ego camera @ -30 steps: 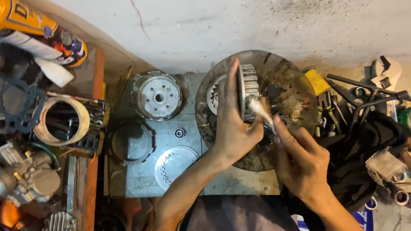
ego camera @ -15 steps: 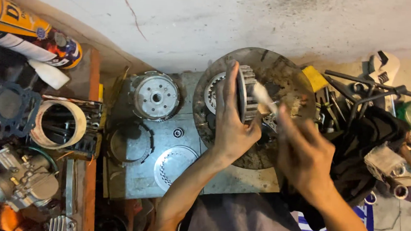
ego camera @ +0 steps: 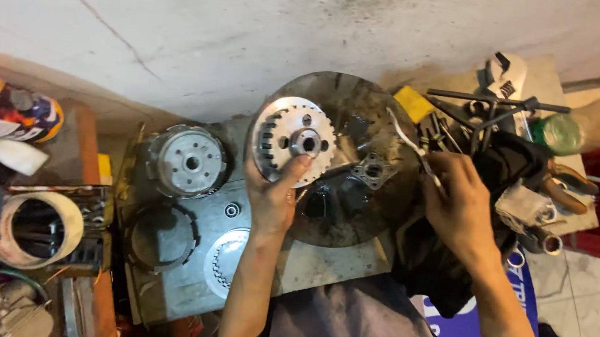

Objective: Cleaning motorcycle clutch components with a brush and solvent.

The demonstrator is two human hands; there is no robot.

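Note:
My left hand [ego camera: 274, 193] grips a round toothed metal clutch hub [ego camera: 292, 142], its flat face turned up toward me, held over a dark round metal pan [ego camera: 375, 202]. My right hand [ego camera: 456, 204] is off to the right of the pan and holds a thin white brush [ego camera: 406, 142] whose tip points up and left. A small square metal plate [ego camera: 372, 171] lies in the pan between both hands.
A clutch drum [ego camera: 189, 161], a grey engine cover [ego camera: 188, 252] and a ring plate [ego camera: 224, 265] lie left of the pan. A tape roll [ego camera: 36, 231] and spray can [ego camera: 15, 110] sit far left. Tools [ego camera: 487, 111], a green bottle [ego camera: 559, 134] and rags crowd the right.
My left hand has turned the clutch hub from edge-on to face-up. My right hand has drawn the brush away from it, out to the right.

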